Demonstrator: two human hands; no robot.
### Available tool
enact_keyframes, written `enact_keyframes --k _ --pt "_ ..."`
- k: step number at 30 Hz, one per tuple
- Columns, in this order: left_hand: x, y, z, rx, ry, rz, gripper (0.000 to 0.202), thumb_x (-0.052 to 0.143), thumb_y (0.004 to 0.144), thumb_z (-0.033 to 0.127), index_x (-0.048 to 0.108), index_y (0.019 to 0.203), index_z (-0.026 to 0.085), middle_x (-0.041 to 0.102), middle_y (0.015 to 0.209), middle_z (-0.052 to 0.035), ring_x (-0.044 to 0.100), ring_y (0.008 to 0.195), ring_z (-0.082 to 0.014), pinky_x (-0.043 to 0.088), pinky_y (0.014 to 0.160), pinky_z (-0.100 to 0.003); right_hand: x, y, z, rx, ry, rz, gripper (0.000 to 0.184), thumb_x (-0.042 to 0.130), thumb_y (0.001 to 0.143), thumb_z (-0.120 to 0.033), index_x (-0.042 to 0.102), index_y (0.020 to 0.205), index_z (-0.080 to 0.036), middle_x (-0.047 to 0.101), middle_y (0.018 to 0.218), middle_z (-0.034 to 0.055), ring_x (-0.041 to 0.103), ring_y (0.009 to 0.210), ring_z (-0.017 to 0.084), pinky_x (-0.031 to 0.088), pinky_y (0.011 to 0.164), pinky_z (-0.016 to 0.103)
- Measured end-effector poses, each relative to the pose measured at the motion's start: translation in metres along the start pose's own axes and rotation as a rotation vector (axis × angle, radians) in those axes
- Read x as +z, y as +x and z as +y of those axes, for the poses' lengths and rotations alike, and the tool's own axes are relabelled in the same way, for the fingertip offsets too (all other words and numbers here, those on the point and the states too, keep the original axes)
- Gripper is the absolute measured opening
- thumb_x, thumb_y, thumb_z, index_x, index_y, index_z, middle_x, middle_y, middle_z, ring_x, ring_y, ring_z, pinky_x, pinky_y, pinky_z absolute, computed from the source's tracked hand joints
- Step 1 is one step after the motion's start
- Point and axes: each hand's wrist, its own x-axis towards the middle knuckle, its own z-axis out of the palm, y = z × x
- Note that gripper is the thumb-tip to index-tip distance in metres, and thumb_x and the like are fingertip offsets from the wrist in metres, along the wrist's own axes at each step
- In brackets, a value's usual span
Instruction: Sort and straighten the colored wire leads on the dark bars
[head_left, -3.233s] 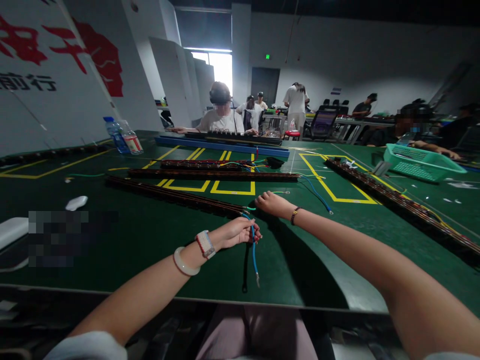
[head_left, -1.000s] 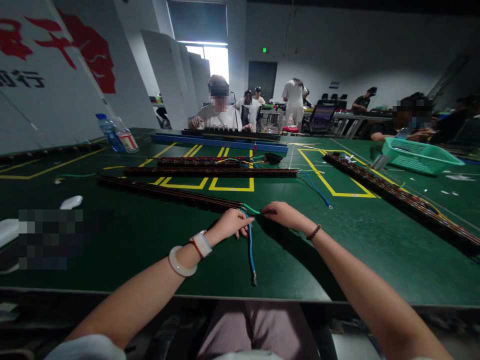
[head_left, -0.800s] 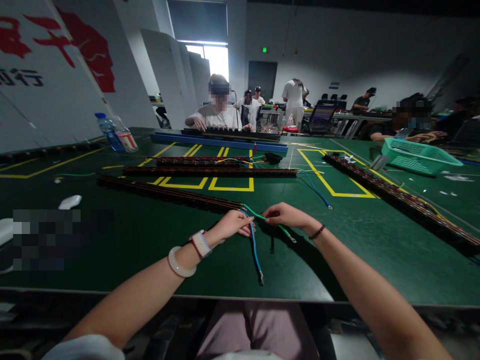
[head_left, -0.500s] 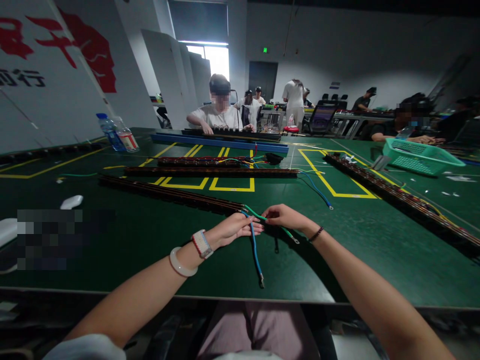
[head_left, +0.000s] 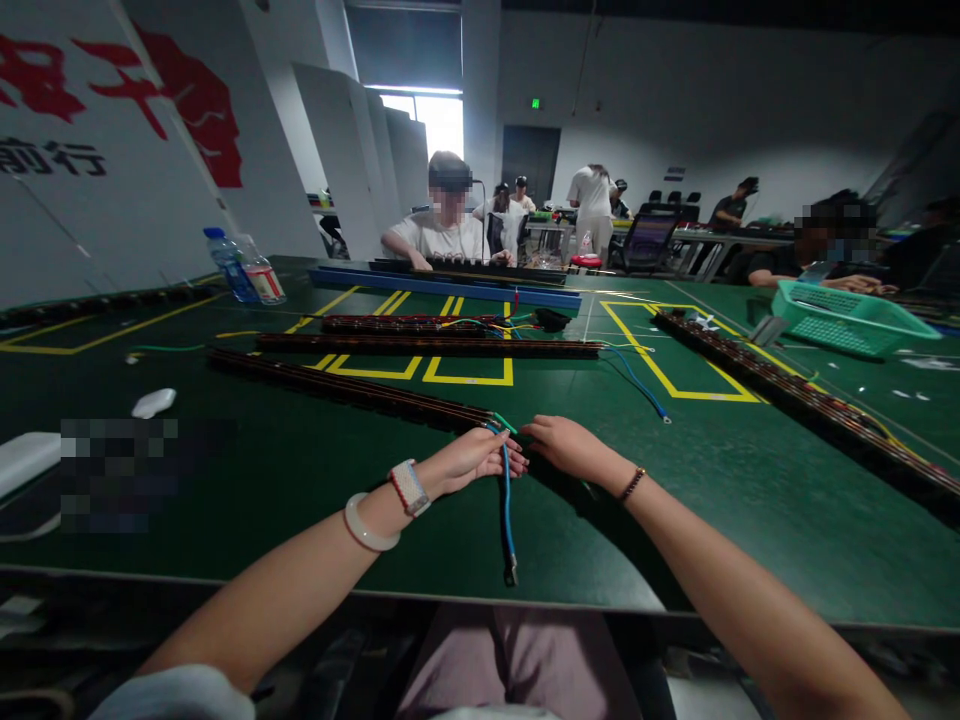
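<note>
My left hand [head_left: 480, 457] has its thumb closed over a blue cable [head_left: 508, 510], whose metal lug hangs toward the table's near edge. A short piece of green wire [head_left: 504, 422] shows just above the left thumb; the rest of it is hidden. Both wires come out of the right end of a long dark bar [head_left: 360, 388] with copper-coloured lines along it. My right hand [head_left: 566, 445] is just right of the left fingertips, its fingers bent and drawn together. What those fingers hold, if anything, is hidden.
Further dark bars [head_left: 427, 346] lie beyond, one trailing a blue cable [head_left: 637, 383]. Another long bar [head_left: 810, 400] slants along the right. A green basket [head_left: 855, 320], bottles [head_left: 262, 275] and a white case [head_left: 154, 403] rest on the green table [head_left: 315, 540]. A person [head_left: 446, 230] works opposite.
The green wire's lug end, which stuck out below my right hand, is out of sight now. The blue cable's free end has swung slightly left. My left hand keeps its grip.
</note>
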Motion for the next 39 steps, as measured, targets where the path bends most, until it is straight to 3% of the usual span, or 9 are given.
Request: enact_keyframes --k 7,13,21,29,34,37,39 --pt "0.002 -0.004 0.003 -0.010 0.025 -0.007 0.029 0.050 0.091 0.033 0.057 0.089 0.006 0.067 0.082 -0.0147 0.066 0.073 -0.0169 0.050 0.079 -0.033 -0.004 0.006 0.007 -0.137 -0.338 -0.044 0.019 0.048 0.089 -0.011 0.057 0.105 -0.016 0.059 0.098 0.0078 0.056 0.088 0.018 0.040 0.080 0.030" --pt "0.006 -0.006 0.006 -0.028 0.027 0.015 0.027 0.041 0.094 0.026 0.056 0.086 0.005 0.066 0.076 -0.0117 0.066 0.069 -0.0149 0.050 0.076 -0.031 -0.012 0.010 0.012 -0.186 -0.469 -0.040 0.018 0.048 0.090 -0.012 0.056 0.104 -0.018 0.057 0.093 0.0069 0.054 0.082 0.017 0.038 0.075 0.029" --pt "0.004 -0.005 0.006 -0.035 0.045 0.001 0.028 0.044 0.093 0.029 0.056 0.080 0.006 0.065 0.074 -0.0106 0.063 0.064 -0.0122 0.049 0.072 -0.028 -0.028 0.037 0.028 -0.378 -0.592 -0.103 0.017 0.048 0.090 -0.011 0.057 0.102 -0.019 0.058 0.091 0.0058 0.052 0.078 0.015 0.034 0.071 0.028" --pt "-0.002 0.000 0.002 -0.043 0.074 -0.008 0.032 0.050 0.090 0.037 0.055 0.080 0.007 0.066 0.071 -0.0103 0.063 0.061 -0.0127 0.047 0.067 -0.028 -0.031 0.080 0.062 -0.752 -0.758 -0.102 0.023 0.044 0.092 -0.011 0.052 0.110 -0.022 0.058 0.093 0.0042 0.050 0.072 0.015 0.033 0.066 0.029" --pt "-0.001 -0.001 0.002 -0.039 0.048 -0.022 0.032 0.044 0.093 0.033 0.055 0.081 0.007 0.066 0.073 -0.0115 0.065 0.064 -0.0142 0.048 0.071 -0.029 -0.023 0.075 0.066 -0.709 -0.761 -0.047 0.027 0.046 0.090 -0.009 0.052 0.112 -0.022 0.058 0.095 0.0045 0.051 0.072 0.014 0.035 0.070 0.029" --pt "0.000 -0.002 0.003 -0.027 0.044 -0.026 0.031 0.043 0.094 0.033 0.055 0.081 0.006 0.067 0.073 -0.0118 0.066 0.066 -0.0149 0.049 0.073 -0.031 -0.016 0.062 0.066 -0.598 -0.704 -0.010 0.023 0.048 0.089 -0.011 0.055 0.109 -0.020 0.059 0.094 0.0053 0.053 0.076 0.015 0.037 0.074 0.030" --pt "0.000 -0.002 0.004 -0.029 0.041 -0.021 0.031 0.044 0.093 0.034 0.054 0.082 0.006 0.067 0.073 -0.0118 0.066 0.066 -0.0149 0.049 0.074 -0.031 -0.012 0.051 0.066 -0.491 -0.619 0.039 0.018 0.051 0.091 -0.019 0.057 0.108 -0.019 0.060 0.095 0.0068 0.054 0.081 0.018 0.038 0.078 0.031"
